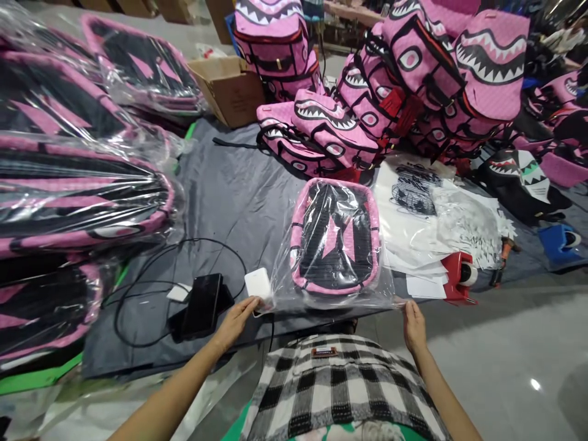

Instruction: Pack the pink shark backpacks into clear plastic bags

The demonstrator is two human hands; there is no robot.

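Observation:
A pink and black backpack (337,239) lies flat on the grey-covered table, inside a clear plastic bag (281,269). The bag's near edge is stretched out toward me. My left hand (239,317) pinches the left corner of that edge, close beside a small white box-shaped device (258,285). At the right corner, my right hand (414,321) has its fingers closed on the plastic. Between my hands the edge of the bag runs nearly straight along the front of the table.
Bagged backpacks (82,202) are stacked at the left. Unbagged pink backpacks (335,125) pile up behind. A black phone (202,306) and cables lie at left. Plastic bags (408,208), a red tape dispenser (459,278) and a blue tape dispenser (558,244) are at right. A cardboard box (229,89) stands behind.

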